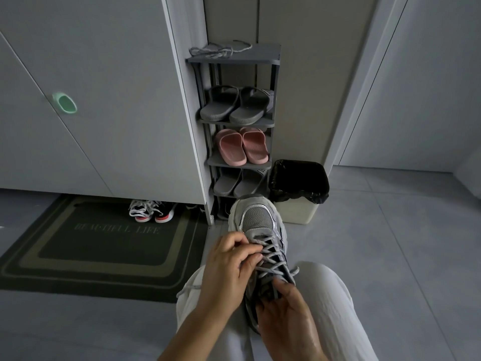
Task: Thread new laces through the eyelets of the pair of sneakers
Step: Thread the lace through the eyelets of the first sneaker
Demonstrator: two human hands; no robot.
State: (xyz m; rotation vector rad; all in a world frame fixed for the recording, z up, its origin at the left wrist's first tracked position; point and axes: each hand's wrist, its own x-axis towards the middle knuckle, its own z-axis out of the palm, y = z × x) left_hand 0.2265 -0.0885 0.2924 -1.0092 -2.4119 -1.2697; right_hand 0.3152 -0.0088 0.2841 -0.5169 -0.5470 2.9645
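— Now, item one?
— Grey sneaker [260, 230], on the lap, toe away. Left hand [229, 264] pinching its lace [270, 252]; right hand [286, 308] gripping the collar.
— Spare lace [221, 50]?
— Atop the shoe rack [234, 59].

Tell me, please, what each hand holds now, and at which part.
The left hand pinches the grey lace near the sneaker's left eyelets. The right hand grips the sneaker at its collar.

Right hand [283, 312] hides sneaker [259, 220] heel; forearms cropped
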